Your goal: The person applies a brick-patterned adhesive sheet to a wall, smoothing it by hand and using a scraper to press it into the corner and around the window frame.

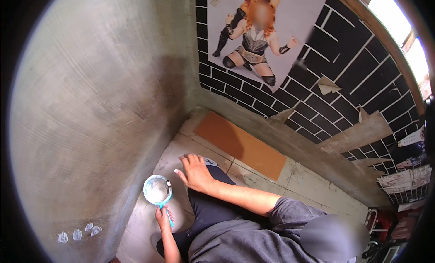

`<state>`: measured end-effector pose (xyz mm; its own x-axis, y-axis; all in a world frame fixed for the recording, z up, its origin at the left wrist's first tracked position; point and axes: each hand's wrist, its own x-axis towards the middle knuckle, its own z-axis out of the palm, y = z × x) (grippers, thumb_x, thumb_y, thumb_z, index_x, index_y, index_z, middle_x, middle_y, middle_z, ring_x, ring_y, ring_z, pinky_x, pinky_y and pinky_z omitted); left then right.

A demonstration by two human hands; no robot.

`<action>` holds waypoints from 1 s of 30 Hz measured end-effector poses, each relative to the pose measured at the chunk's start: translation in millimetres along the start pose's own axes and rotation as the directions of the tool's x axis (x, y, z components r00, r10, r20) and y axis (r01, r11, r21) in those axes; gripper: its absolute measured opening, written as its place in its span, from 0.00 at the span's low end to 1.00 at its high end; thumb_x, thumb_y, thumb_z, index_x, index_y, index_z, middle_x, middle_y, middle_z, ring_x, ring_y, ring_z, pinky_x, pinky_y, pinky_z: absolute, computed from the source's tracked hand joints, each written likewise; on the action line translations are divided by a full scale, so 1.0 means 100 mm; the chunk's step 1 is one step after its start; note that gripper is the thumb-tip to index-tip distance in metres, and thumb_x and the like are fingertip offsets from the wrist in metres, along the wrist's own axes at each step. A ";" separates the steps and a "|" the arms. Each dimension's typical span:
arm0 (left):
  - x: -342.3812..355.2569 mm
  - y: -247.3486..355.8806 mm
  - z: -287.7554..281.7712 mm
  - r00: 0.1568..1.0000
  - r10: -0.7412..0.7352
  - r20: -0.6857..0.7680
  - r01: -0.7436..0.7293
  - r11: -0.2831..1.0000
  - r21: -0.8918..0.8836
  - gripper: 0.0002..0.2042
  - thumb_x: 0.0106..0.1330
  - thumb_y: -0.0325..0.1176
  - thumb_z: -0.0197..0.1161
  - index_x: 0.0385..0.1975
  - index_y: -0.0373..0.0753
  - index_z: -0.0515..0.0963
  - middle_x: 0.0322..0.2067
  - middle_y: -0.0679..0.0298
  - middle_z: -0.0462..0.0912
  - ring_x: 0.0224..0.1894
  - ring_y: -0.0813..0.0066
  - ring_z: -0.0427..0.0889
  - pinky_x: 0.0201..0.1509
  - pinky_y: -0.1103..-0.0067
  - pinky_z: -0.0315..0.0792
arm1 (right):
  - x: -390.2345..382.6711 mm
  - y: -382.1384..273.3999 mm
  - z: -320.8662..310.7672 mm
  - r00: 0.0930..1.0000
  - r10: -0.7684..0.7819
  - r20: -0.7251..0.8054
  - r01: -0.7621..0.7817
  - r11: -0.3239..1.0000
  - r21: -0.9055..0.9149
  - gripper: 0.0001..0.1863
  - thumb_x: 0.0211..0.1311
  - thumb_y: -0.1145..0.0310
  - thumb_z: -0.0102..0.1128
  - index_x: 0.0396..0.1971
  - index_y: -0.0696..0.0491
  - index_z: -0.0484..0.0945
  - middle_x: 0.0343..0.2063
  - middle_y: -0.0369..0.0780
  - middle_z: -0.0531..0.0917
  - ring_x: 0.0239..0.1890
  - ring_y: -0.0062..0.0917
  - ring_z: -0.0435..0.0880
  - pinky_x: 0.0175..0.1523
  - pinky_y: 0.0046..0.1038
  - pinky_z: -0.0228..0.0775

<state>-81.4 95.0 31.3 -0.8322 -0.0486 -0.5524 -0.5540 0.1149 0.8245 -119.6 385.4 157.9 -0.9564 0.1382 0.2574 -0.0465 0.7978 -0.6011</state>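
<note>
At the lower left, my left hand [163, 216] is closed round the handle of a light-blue dipper [158, 189]. Its round bowl is smeared with white and has whitish stuff inside that I cannot make out. A small dark-and-white spot shows at the bowl's right rim. My right hand [195, 173] holds nothing; it lies near my knee, to the right of the dipper, fingers spread and thumb apart. Part of my dark-trousered leg [213, 204] shows beneath the right forearm.
A bare grey plaster wall [90, 104] rises on the left, with several whitish dabs [77, 235] low on it. An orange-brown board [242, 145] lies on the tiled floor [294, 186]. Torn black brick-pattern paper and a poster [267, 45] cover the other wall. Clutter [385, 226] stands at the right.
</note>
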 end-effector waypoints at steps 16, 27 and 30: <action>0.29 -0.78 -0.28 0.998 0.020 -0.061 -0.016 0.997 0.072 0.09 0.72 0.34 0.59 0.31 0.39 0.69 0.16 0.65 0.71 0.09 0.77 0.68 0.10 0.78 0.64 | -0.22 0.66 0.12 0.871 0.475 0.124 -0.487 0.869 0.090 0.29 0.71 0.46 0.51 0.53 0.60 0.76 0.50 0.54 0.78 0.56 0.49 0.76 0.61 0.47 0.66; 0.35 -0.74 -0.36 0.992 -0.053 -0.113 0.085 0.951 0.298 0.10 0.70 0.35 0.61 0.38 0.37 0.70 0.23 0.61 0.77 0.15 0.73 0.78 0.16 0.76 0.73 | -1.00 4.00 0.08 0.560 0.824 0.087 -0.664 0.510 -0.547 0.65 0.48 0.37 0.71 0.76 0.52 0.42 0.75 0.50 0.48 0.77 0.45 0.47 0.73 0.51 0.52; 0.27 -0.66 -0.38 0.987 -0.071 -0.145 0.112 0.948 0.299 0.10 0.69 0.34 0.63 0.38 0.37 0.70 0.22 0.63 0.77 0.18 0.75 0.78 0.20 0.76 0.75 | -0.91 4.04 -0.11 0.532 0.825 0.190 -0.596 0.525 -0.608 0.68 0.46 0.35 0.73 0.77 0.50 0.39 0.77 0.49 0.42 0.78 0.46 0.43 0.77 0.50 0.43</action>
<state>-68.0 48.8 -33.6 -0.7852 -0.2002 -0.5860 -0.6114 0.4000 0.6828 -48.6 701.0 -100.0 -0.6019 0.6202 -0.5031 0.7212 0.6926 -0.0091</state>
